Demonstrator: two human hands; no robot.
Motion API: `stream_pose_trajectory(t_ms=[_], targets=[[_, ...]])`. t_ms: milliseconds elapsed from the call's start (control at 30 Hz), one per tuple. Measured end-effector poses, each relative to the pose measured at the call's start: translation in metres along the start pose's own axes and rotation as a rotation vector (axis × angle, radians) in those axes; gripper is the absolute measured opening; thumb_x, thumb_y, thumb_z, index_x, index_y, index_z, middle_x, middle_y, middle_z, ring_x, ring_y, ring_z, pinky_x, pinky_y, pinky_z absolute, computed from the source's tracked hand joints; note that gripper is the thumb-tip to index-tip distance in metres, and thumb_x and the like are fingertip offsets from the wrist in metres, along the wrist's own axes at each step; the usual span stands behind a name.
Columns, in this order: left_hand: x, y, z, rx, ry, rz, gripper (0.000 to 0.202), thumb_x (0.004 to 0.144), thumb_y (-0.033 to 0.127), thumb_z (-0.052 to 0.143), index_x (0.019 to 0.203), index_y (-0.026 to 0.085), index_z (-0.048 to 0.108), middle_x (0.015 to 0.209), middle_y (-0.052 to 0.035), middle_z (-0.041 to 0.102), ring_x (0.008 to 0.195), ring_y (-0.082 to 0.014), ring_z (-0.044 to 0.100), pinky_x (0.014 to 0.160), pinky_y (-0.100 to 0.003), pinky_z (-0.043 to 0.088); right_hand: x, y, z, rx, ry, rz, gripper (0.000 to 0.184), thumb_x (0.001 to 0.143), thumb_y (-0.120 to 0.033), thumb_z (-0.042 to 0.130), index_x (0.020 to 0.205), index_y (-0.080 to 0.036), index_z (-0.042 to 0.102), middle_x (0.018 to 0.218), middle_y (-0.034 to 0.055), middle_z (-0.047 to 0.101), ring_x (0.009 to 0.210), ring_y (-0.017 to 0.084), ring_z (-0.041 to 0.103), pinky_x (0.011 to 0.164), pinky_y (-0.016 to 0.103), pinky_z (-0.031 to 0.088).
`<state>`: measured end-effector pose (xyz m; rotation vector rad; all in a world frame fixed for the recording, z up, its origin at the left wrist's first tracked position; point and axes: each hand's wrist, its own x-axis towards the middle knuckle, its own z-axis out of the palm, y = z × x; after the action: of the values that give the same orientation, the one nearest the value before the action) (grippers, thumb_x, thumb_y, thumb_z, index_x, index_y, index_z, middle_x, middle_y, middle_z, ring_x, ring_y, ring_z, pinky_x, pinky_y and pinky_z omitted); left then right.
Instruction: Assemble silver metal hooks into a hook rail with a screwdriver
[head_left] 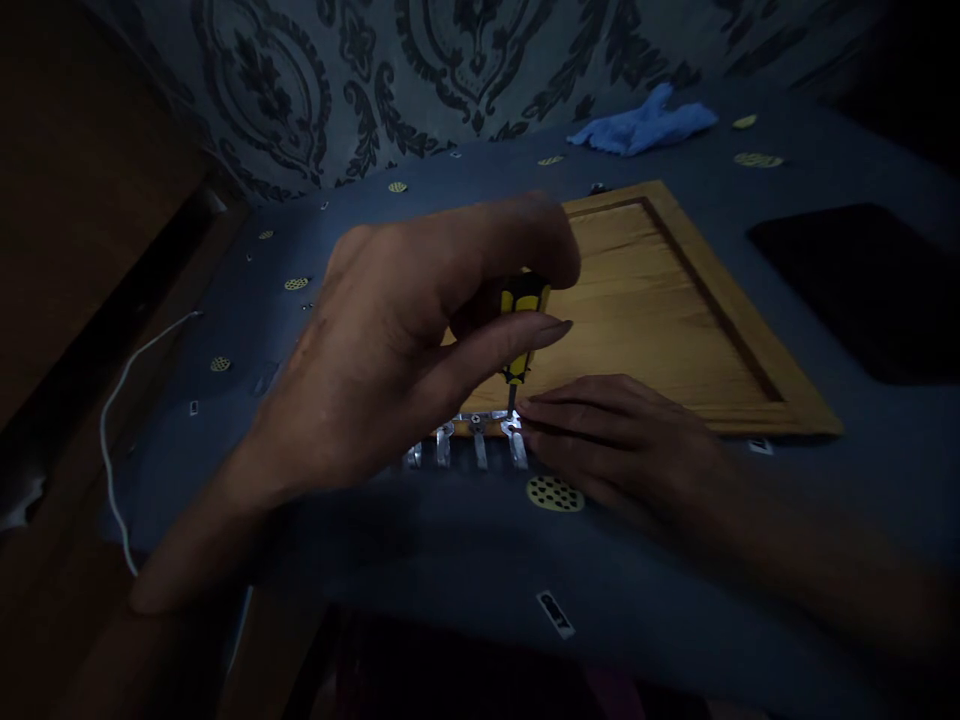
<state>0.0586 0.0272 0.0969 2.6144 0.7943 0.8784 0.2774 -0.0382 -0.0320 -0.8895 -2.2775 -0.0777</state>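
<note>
My left hand (405, 330) is closed around the yellow and black handle of a screwdriver (520, 345). Its shaft points down, with the tip at a bright metal strip with hooks (480, 425) along the near edge of a wooden panel (637, 310). A cross-head screw shows in the strip left of the tip. My right hand (630, 435) lies low beside the tip, fingers pressed together and fingertips at the strip's right end. Whatever is between those fingertips is hidden. The left hand covers the panel's left part.
Beneath the panel spreads a dark blue-grey patterned cloth (420, 560). A crumpled blue cloth (645, 122) lies at the back, near the patterned wall covering (480, 60). On the right is a flat black object (862, 285). A white cable (106, 430) hangs at the left.
</note>
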Motion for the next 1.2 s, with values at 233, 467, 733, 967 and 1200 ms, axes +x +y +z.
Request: stream_pose_trajectory(t_ms=[233, 467, 733, 967, 1200], targets=[[0.001, 0.000, -0.003, 0.006, -0.024, -0.001, 0.014, 0.093, 0.032, 0.075, 0.104, 0.025, 0.069, 0.101, 0.0000, 0.076, 0.089, -0.0193, 0.073, 0.074, -0.032, 0.059, -0.010, 0.002, 0.010, 0.068, 0.039, 0.043, 0.023, 0.102, -0.020, 0.056, 0.116, -0.024, 0.074, 0.120, 0.0055, 0.078, 0.113, 0.023, 0.071, 0.094, 0.043, 0.063], [0.000, -0.001, 0.004, 0.013, 0.023, -0.001, 0.025, 0.093, 0.047, 0.074, 0.091, 0.023, 0.071, 0.091, -0.0020, 0.075, 0.080, -0.0198, 0.071, 0.068, -0.034, 0.060, -0.011, 0.003, 0.013, 0.078, 0.076, 0.040, 0.025, 0.102, -0.020, 0.056, 0.119, -0.028, 0.073, 0.119, 0.0034, 0.078, 0.111, 0.023, 0.073, 0.093, 0.042, 0.063], [-0.001, 0.002, 0.003, 0.104, 0.045, 0.024, 0.021, 0.096, 0.046, 0.071, 0.096, 0.025, 0.073, 0.093, -0.0004, 0.077, 0.081, -0.0198, 0.071, 0.068, -0.034, 0.056, -0.008, 0.000, 0.010, 0.031, 0.053, 0.039, 0.023, 0.102, -0.019, 0.057, 0.115, -0.025, 0.074, 0.115, 0.0038, 0.079, 0.110, 0.023, 0.073, 0.092, 0.042, 0.064], [0.004, -0.001, -0.001, 0.024, -0.079, 0.050, 0.022, 0.099, 0.043, 0.066, 0.105, 0.024, 0.076, 0.102, -0.0017, 0.078, 0.094, -0.0242, 0.075, 0.077, -0.037, 0.060, -0.011, 0.000, 0.008, 0.087, 0.024, 0.087, 0.030, 0.100, -0.018, 0.058, 0.124, -0.030, 0.072, 0.123, 0.0024, 0.077, 0.114, 0.023, 0.072, 0.097, 0.044, 0.064], [0.008, -0.010, 0.002, -0.097, -0.138, 0.047, 0.026, 0.098, 0.046, 0.066, 0.105, 0.023, 0.075, 0.104, -0.0057, 0.078, 0.096, -0.0255, 0.074, 0.079, -0.038, 0.060, -0.010, 0.001, 0.007, 0.106, 0.014, 0.061, 0.027, 0.098, -0.015, 0.061, 0.119, -0.028, 0.072, 0.124, 0.0037, 0.077, 0.115, 0.024, 0.072, 0.094, 0.044, 0.064]])
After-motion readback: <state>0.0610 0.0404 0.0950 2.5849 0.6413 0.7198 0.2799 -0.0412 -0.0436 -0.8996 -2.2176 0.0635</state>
